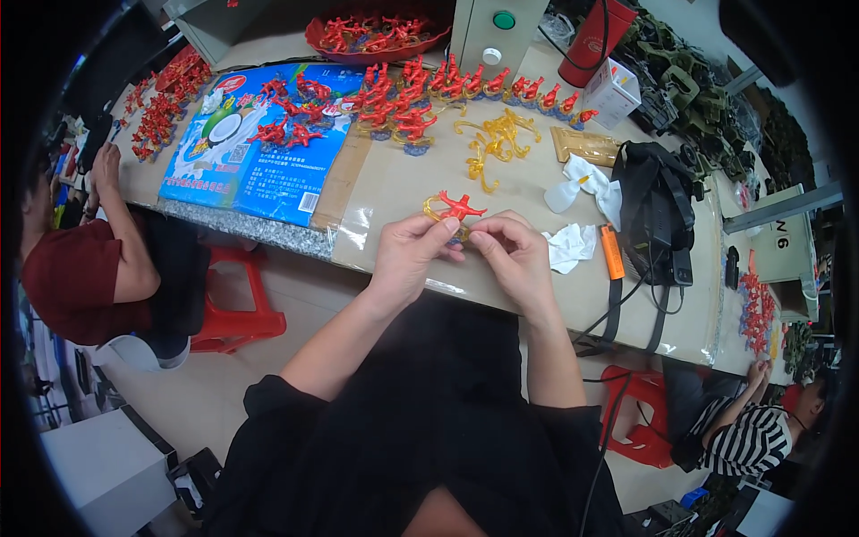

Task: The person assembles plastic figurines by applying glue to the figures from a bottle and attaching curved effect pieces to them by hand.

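Observation:
A small red figurine (459, 207) with spread arms, a yellow curved piece and a bluish base is held over the table's front edge. My left hand (410, 253) grips it from the left, thumb and fingers pressed together. From the right, my right hand (514, 254) pinches at its lower part, near the base; the fingertips partly hide what they touch. Beyond my hands lies a loose pile of translucent yellow curved pieces (501, 140). Beside my right hand are a crumpled white tissue (570, 247) and an orange tool or tube (612, 251).
Rows of red figurines (407, 107) stand at the back, near a red bowl (380, 46) of more. A blue cardboard sheet (259, 170) lies left. A white squeeze bottle (564, 194), a black bag (656, 201) and cables are right. Other people sit at both sides, near red stools (234, 300).

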A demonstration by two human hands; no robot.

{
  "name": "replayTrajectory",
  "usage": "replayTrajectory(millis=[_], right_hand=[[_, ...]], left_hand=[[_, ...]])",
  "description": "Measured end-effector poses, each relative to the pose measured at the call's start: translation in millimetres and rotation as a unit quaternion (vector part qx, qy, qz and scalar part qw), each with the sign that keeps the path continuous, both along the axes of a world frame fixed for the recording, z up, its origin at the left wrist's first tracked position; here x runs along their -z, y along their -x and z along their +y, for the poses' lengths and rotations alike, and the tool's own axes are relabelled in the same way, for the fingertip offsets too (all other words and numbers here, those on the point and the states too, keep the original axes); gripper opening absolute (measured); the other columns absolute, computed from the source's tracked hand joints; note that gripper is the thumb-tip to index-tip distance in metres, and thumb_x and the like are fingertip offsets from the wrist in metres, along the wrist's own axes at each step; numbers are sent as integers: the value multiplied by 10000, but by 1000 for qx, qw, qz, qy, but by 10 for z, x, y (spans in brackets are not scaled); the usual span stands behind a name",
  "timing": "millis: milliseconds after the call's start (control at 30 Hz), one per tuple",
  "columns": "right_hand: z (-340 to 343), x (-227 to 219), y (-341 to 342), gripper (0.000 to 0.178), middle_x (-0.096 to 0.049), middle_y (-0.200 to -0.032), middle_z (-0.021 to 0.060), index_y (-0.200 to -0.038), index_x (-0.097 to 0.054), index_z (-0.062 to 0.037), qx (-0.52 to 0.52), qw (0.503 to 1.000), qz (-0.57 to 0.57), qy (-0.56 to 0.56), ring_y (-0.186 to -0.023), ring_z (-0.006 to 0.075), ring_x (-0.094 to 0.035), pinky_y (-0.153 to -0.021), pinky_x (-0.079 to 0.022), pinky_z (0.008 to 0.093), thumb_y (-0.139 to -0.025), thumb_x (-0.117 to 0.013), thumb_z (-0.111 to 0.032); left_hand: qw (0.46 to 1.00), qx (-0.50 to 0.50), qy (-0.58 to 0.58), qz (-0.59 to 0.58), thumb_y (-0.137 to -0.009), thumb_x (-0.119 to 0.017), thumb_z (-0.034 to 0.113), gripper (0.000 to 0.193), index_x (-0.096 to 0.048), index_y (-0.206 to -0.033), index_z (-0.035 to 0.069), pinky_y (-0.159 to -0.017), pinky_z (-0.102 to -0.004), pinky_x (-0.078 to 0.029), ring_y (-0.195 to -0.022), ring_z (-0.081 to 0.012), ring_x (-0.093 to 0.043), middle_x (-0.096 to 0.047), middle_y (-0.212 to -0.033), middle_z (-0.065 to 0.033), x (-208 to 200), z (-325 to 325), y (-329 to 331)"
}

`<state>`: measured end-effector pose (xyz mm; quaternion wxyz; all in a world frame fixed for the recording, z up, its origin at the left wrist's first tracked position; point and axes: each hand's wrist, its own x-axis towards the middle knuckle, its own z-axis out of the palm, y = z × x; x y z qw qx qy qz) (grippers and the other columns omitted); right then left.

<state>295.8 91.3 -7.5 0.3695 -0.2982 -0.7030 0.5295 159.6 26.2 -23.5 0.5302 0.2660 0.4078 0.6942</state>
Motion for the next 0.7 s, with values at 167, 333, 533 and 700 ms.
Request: replayTrajectory(millis=[167, 333, 533, 700], right_hand=[[15, -28, 25, 78, -541, -778, 50, -825, -596, 26, -16, 1000, -13, -14, -659, 85, -511, -574, -407, 199, -754, -610, -3], [-3, 12, 45, 63, -535, -769, 48, -809, -592, 29, -6, 1000, -16, -12, -655, 79, -507, -560, -402, 193, -751, -607, 9], [-32, 17, 39, 63, -536, -764, 38, -807, -594, 24, 7, 1000, -21, -6, -646, 70, -507, -554, -401, 189, -753, -612, -3], [-35, -4, 17, 68, -536, -766, 29, -809, -598, 16, 0, 1000, -1, 20, -643, 59, -506, -561, -401, 181, -765, -618, -33]], left_hand=[[1000, 12, 4, -9, -836, -546, 93, 133, -599, -832, -30, -591, -258, -504, -671, -129, -573, -604, -809, -102, 0, 7, 13], [1000, 8, -7, 0, -835, -551, 93, 144, -605, -853, -39, -592, -242, -505, -671, -115, -566, -596, -812, -90, 13, 10, 2], [999, -24, -30, 34, -835, -549, 89, 136, -602, -834, -36, -591, -243, -501, -652, -110, -569, -602, -803, -94, 43, 14, -41], [999, -28, -25, 39, -833, -553, 92, 135, -602, -828, -33, -589, -242, -499, -648, -111, -567, -597, -792, -87, 19, 1, -34]])
